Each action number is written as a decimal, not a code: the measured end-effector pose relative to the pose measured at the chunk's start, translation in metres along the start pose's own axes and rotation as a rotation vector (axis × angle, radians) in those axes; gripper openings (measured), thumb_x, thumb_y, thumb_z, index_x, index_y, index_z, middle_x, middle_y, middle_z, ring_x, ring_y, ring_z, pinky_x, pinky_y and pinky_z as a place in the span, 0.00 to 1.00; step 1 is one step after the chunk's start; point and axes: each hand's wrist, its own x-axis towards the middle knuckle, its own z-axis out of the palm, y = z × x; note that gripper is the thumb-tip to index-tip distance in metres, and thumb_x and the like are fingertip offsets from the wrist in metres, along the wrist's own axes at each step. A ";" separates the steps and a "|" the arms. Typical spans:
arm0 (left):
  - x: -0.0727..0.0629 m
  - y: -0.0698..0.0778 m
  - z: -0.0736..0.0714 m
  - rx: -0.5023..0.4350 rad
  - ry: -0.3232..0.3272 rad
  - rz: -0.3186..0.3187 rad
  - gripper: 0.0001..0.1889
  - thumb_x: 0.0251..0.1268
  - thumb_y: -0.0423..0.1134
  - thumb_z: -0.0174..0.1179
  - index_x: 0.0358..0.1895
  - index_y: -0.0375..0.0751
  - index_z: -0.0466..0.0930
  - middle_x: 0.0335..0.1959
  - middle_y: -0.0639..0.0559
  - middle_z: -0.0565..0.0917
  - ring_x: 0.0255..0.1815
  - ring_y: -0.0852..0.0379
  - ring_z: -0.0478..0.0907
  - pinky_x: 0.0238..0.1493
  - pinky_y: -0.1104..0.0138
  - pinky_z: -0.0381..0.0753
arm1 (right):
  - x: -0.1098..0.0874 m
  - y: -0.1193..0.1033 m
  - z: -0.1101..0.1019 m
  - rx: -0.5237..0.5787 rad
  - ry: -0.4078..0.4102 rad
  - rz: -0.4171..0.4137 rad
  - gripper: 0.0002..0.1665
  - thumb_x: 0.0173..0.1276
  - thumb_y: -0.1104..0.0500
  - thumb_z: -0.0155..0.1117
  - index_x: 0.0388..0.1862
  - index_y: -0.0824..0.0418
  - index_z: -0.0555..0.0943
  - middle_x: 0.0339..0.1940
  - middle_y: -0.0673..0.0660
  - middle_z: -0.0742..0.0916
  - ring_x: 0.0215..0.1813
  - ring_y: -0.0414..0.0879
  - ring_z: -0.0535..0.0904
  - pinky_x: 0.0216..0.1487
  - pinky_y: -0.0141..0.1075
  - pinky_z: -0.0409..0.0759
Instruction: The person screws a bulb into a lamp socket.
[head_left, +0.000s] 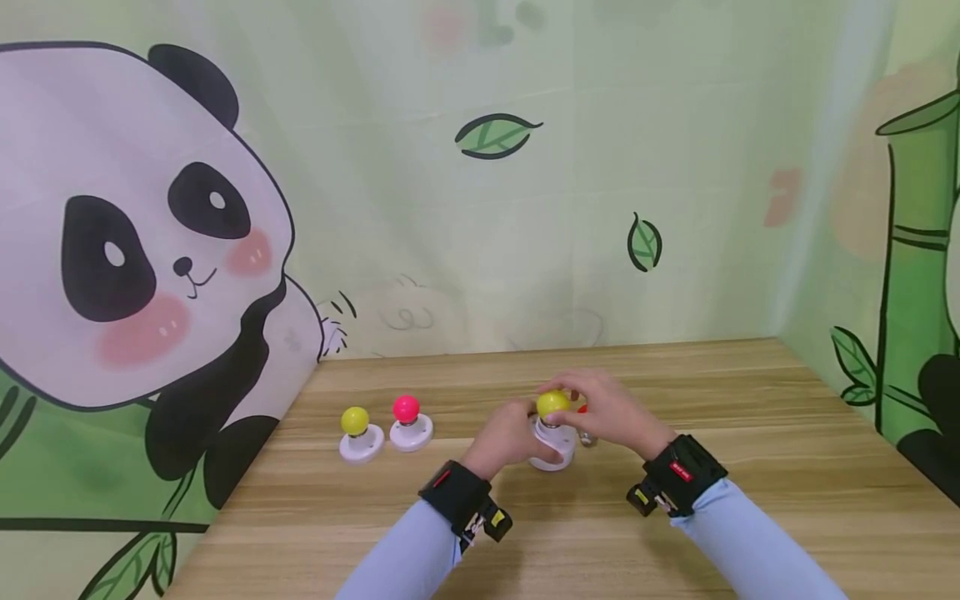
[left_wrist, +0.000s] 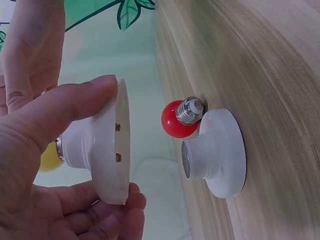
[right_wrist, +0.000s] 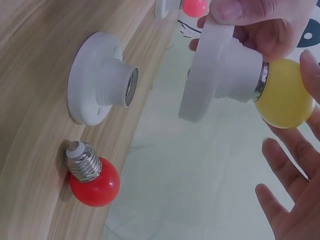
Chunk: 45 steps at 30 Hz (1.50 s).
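My left hand (head_left: 513, 435) grips a white lamp holder (left_wrist: 107, 145) by its round base, lifted off the table and tilted toward the wrist cameras. A yellow bulb (right_wrist: 285, 95) sits in that holder's socket, a strip of its metal cap showing. Around the yellow bulb, my right hand (head_left: 611, 410) has its thumb and index finger; the other fingers spread loosely in the right wrist view. Below the hands, a second white lamp holder (right_wrist: 100, 80) stands on the table with its socket bare. Beside it lies a red bulb (right_wrist: 95, 182), its metal screw cap exposed.
On the wooden table (head_left: 300, 517), to the left, stand a holder with a yellow bulb (head_left: 355, 421) and one with a pink-red bulb (head_left: 407, 409). A printed panda backdrop (head_left: 525, 275) rises behind the table's back edge.
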 end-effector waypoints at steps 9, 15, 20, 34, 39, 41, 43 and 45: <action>0.002 -0.003 0.000 0.006 0.016 0.000 0.36 0.37 0.45 0.80 0.54 0.36 0.78 0.45 0.48 0.84 0.40 0.55 0.78 0.42 0.61 0.79 | 0.001 0.001 0.002 0.004 0.010 0.027 0.23 0.59 0.49 0.72 0.52 0.55 0.82 0.49 0.50 0.87 0.43 0.44 0.78 0.45 0.42 0.77; 0.001 -0.004 -0.001 -0.016 0.022 0.024 0.36 0.38 0.45 0.79 0.55 0.37 0.77 0.48 0.47 0.84 0.43 0.54 0.79 0.46 0.60 0.80 | -0.002 0.005 -0.001 0.205 -0.080 0.003 0.29 0.63 0.53 0.69 0.64 0.53 0.76 0.63 0.54 0.80 0.65 0.53 0.74 0.62 0.55 0.72; 0.001 -0.002 -0.002 -0.033 0.034 0.033 0.37 0.38 0.44 0.80 0.56 0.37 0.77 0.49 0.47 0.84 0.44 0.53 0.79 0.47 0.59 0.79 | -0.003 0.009 -0.005 0.298 -0.181 0.006 0.33 0.67 0.57 0.65 0.70 0.51 0.69 0.71 0.52 0.73 0.73 0.53 0.66 0.69 0.54 0.65; 0.000 -0.005 0.006 0.002 0.018 0.031 0.29 0.37 0.47 0.80 0.45 0.39 0.82 0.38 0.52 0.85 0.34 0.59 0.77 0.36 0.67 0.76 | -0.006 0.008 -0.003 0.275 -0.171 0.083 0.25 0.68 0.55 0.62 0.63 0.59 0.75 0.61 0.59 0.81 0.59 0.55 0.77 0.59 0.55 0.75; 0.001 -0.006 0.007 -0.005 0.025 0.030 0.29 0.37 0.48 0.79 0.46 0.39 0.82 0.38 0.52 0.86 0.35 0.58 0.77 0.36 0.66 0.76 | -0.006 0.003 0.000 0.212 -0.121 0.122 0.26 0.66 0.54 0.65 0.62 0.58 0.76 0.59 0.59 0.82 0.58 0.56 0.79 0.57 0.52 0.77; 0.001 -0.007 0.007 0.000 0.031 0.030 0.29 0.37 0.48 0.79 0.46 0.39 0.82 0.38 0.52 0.86 0.35 0.58 0.77 0.37 0.66 0.76 | -0.006 0.001 0.000 0.182 -0.096 0.134 0.26 0.64 0.54 0.67 0.61 0.58 0.77 0.58 0.59 0.83 0.56 0.56 0.80 0.54 0.49 0.80; 0.001 -0.007 0.007 0.001 0.036 0.029 0.29 0.38 0.48 0.79 0.46 0.39 0.83 0.39 0.51 0.86 0.36 0.57 0.78 0.37 0.65 0.76 | -0.006 -0.001 0.002 0.161 -0.077 0.146 0.26 0.64 0.54 0.67 0.60 0.57 0.78 0.56 0.58 0.84 0.54 0.55 0.80 0.49 0.44 0.82; 0.001 -0.008 0.007 0.002 0.039 0.026 0.29 0.37 0.48 0.79 0.47 0.40 0.83 0.39 0.51 0.86 0.35 0.58 0.77 0.37 0.66 0.76 | -0.006 -0.002 0.003 0.147 -0.060 0.149 0.25 0.63 0.53 0.68 0.59 0.57 0.78 0.55 0.58 0.85 0.52 0.54 0.81 0.42 0.39 0.82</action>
